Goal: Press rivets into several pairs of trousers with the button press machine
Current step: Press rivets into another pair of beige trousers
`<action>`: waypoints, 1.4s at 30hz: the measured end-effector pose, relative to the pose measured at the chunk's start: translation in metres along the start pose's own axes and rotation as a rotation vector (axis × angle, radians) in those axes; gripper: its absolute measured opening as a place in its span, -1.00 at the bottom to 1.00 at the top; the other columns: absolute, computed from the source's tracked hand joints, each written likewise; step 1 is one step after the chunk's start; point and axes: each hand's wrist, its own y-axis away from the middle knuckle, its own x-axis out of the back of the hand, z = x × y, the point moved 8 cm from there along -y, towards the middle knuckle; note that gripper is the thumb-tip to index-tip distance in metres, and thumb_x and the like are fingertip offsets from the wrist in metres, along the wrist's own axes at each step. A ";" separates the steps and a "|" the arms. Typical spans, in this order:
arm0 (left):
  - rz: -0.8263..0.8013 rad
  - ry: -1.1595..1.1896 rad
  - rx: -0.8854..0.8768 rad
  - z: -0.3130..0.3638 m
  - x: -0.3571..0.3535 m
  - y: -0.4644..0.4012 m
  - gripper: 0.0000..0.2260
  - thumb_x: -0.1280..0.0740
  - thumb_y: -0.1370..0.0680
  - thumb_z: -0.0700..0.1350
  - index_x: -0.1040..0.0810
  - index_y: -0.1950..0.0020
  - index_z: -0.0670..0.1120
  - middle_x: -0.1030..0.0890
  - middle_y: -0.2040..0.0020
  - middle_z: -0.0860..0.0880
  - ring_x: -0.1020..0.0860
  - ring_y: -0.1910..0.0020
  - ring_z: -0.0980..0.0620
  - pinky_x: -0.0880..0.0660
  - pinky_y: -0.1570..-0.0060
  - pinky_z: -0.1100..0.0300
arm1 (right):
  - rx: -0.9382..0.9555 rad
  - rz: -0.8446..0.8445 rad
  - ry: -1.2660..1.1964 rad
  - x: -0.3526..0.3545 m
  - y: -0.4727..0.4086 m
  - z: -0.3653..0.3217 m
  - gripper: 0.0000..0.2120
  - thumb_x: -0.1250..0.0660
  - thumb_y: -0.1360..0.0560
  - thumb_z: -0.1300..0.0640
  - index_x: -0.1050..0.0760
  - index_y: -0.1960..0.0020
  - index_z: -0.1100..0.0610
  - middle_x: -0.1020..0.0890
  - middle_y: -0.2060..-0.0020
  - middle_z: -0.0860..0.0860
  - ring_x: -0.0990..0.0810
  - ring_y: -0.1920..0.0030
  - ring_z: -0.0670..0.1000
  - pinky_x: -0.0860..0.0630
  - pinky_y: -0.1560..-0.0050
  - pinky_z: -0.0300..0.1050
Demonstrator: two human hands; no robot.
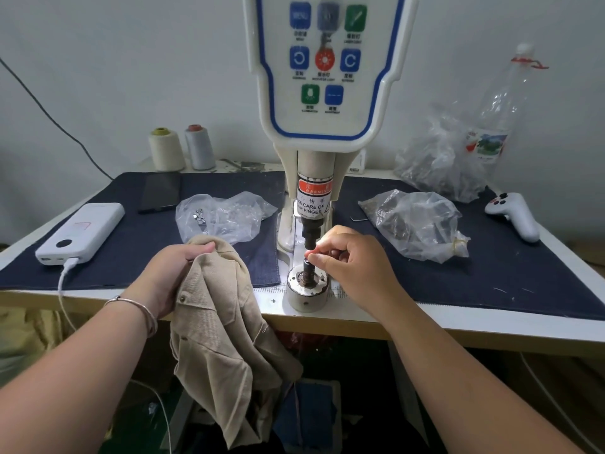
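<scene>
Behind both hands, button press machine (315,194) label reads "WARNING".

Two bare forearms, no sleeves in view. On the wrist behind the left hand (178,270), a pair of thin silver-toned bangles (140,311), plain and smooth, lying close together. Right hand (352,262) and wrist without jewellery, watch or glove. Fingernails short, unpainted where visible.

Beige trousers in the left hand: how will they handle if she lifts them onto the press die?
Probably floppy: the beige trousers bunch in the left hand and hang in folds over the table edge. Likely light, since one hand holds them. The ribbed cloth looks grippy, not slippery, but loose folds may snag.
</scene>
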 end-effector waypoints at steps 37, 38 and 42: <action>-0.731 -0.284 -0.065 0.033 -0.103 0.143 -0.86 -0.41 -0.44 -0.12 -0.68 0.21 -0.19 -0.63 0.30 -0.10 -0.61 0.33 0.05 -0.55 0.29 0.25 | -0.225 -0.495 -0.543 -0.034 0.100 -0.035 -0.21 -0.62 -0.15 -0.08 -0.43 -0.34 -0.15 -0.61 -0.20 -0.11 -0.59 -0.20 -0.09 -0.52 -0.17 -0.13; -0.742 -0.275 -0.063 0.032 -0.105 0.145 -0.83 -0.39 -0.45 -0.11 -0.69 0.15 -0.21 -0.66 0.24 -0.14 -0.64 0.27 0.02 -0.57 0.22 0.21 | -0.264 -0.542 -0.625 -0.034 0.104 -0.034 -0.37 -0.61 -0.18 0.01 -0.55 -0.23 -0.04 -0.67 -0.11 0.00 -0.64 -0.13 0.01 -0.55 -0.11 -0.08; -0.922 -0.383 0.014 0.017 -0.110 0.161 -0.46 -0.59 -0.34 0.07 -0.64 -0.11 -0.31 -0.68 0.00 -0.23 -0.67 0.07 -0.09 -0.58 -0.02 0.11 | -0.466 -0.557 -0.853 -0.027 0.115 -0.014 -0.60 -0.53 -0.21 0.22 -0.63 -0.04 0.28 -0.66 0.02 0.25 -0.65 0.05 0.17 -0.55 -0.07 0.01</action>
